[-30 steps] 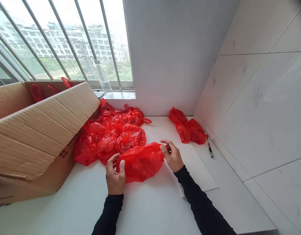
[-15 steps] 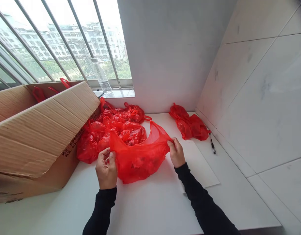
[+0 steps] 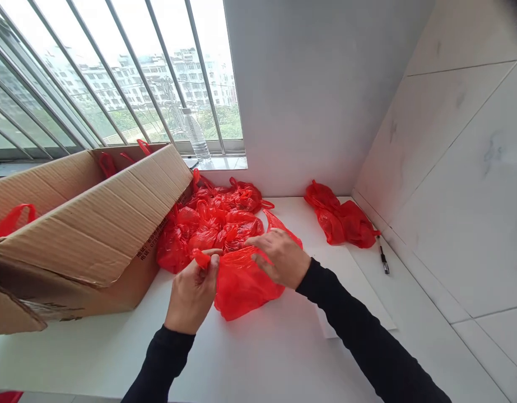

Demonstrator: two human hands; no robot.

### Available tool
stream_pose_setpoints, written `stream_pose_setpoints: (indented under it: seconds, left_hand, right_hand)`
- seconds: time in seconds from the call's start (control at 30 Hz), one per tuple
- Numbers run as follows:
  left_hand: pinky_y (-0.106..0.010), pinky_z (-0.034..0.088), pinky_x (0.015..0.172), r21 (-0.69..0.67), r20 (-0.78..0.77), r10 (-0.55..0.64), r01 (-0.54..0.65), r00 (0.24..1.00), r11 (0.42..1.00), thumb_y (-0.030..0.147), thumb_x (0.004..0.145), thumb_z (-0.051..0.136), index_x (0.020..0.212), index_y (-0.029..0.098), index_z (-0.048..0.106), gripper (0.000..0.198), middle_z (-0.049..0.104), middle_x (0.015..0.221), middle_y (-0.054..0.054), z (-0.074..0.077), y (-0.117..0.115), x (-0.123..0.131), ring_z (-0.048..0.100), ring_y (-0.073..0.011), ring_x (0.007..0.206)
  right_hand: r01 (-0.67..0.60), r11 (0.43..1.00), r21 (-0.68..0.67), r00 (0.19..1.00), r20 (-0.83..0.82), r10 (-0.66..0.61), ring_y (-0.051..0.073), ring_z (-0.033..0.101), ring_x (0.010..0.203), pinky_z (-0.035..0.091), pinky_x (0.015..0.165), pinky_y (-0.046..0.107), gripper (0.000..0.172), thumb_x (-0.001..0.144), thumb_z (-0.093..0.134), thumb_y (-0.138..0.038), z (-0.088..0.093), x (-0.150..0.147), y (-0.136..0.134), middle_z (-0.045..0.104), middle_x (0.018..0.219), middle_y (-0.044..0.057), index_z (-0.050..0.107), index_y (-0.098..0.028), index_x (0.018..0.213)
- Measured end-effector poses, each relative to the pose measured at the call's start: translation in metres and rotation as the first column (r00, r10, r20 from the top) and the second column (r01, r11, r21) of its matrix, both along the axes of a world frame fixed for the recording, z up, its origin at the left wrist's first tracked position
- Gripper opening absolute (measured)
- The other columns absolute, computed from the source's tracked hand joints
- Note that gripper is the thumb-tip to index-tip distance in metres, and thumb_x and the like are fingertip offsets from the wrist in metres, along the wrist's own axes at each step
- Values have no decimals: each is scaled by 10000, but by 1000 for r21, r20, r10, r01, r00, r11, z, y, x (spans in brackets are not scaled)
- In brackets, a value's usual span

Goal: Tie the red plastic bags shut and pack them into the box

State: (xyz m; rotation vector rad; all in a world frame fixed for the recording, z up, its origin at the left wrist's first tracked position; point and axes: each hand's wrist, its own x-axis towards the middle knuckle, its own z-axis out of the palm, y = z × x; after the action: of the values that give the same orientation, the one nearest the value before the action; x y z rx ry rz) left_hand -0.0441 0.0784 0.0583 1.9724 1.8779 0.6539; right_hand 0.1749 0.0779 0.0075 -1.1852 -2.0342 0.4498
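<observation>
A filled red plastic bag lies on the white counter in front of me. My left hand is closed on one of its handles, pinched between thumb and fingers. My right hand reaches across the top of the bag towards the left hand, fingers curled on the other handle. A heap of tied red bags lies just behind, against the box.
A large open cardboard box with red bags inside stands at the left. Two more red bags lie near the back right corner, beside a black pen. A plastic bottle stands on the window sill. Tiled wall on the right.
Both hands lifted the bag's handles apart, then came together. My right hand has now crossed over the bag towards my left hand.
</observation>
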Motion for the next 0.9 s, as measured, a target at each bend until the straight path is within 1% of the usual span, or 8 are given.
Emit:
stream_pose_setpoints:
  seconds: [0.1,0.2,0.27,0.33,0.5,0.6,0.77,0.9]
  left_hand:
    - [-290,526,704,-117,392,81,-38,916,992,486,846,598,1057,213,664,352,669,902,-23,-2,-6,-3,641,-183,788]
    - [-309,562,775,-289,749,271,-70,605,955,377,745,735,919,189,660,266,647,1038,-21,-4,-15,-2,652,-187,880]
    - [-306,575,741,-447,809,443,-86,387,891,271,674,780,886,186,657,259,655,993,-7,-3,-22,2,651,-159,795]
    - [-284,571,679,-572,763,570,-92,305,815,211,648,791,953,206,662,331,670,929,-5,-3,-30,5,645,-143,729]
    - [-310,551,771,-579,653,465,-1,598,815,323,680,819,1071,182,674,441,689,987,-66,-17,-44,-2,651,-219,920]
    - [-263,518,727,-498,566,343,-21,749,867,393,706,790,985,148,715,378,689,956,-69,-33,-42,-11,628,-213,896]
    - [-256,515,722,-380,651,344,-102,676,919,392,712,774,957,153,734,345,701,967,-69,-43,-33,-7,619,-239,958]
    - [-293,534,764,-409,697,401,-130,594,903,374,703,777,1037,147,721,408,717,974,-75,-39,-30,3,645,-250,935]
  right_hand:
    - [-100,976,-191,969,204,139,193,655,855,452,857,330,239,933,423,-154,3,-6,0,718,922,58,601,-198,1086]
    - [-193,913,-359,924,247,293,189,649,737,424,622,270,212,912,456,-183,-3,-7,-8,717,852,50,616,-205,1049]
    - [-304,844,-443,870,232,435,184,639,689,405,565,257,177,892,478,-188,-8,-7,-13,712,813,45,637,-204,967]
    - [-282,808,-518,860,238,452,199,647,678,422,548,262,157,878,499,-208,-15,-10,-14,713,821,68,639,-187,945]
    - [61,835,-546,915,364,172,308,697,800,507,629,375,429,898,476,-229,-21,-26,-7,703,953,194,452,-68,1296]
    - [121,871,-477,913,398,91,294,699,850,527,699,384,358,905,503,-241,-22,-39,-7,701,962,159,507,-112,1240]
    - [108,882,-458,911,401,97,318,677,957,540,727,378,517,814,676,-404,-35,-59,-9,655,1118,183,559,-90,1208]
    - [65,896,-439,925,363,111,270,679,948,521,718,332,392,828,633,-295,-40,-62,-9,633,1167,136,575,-156,1190]
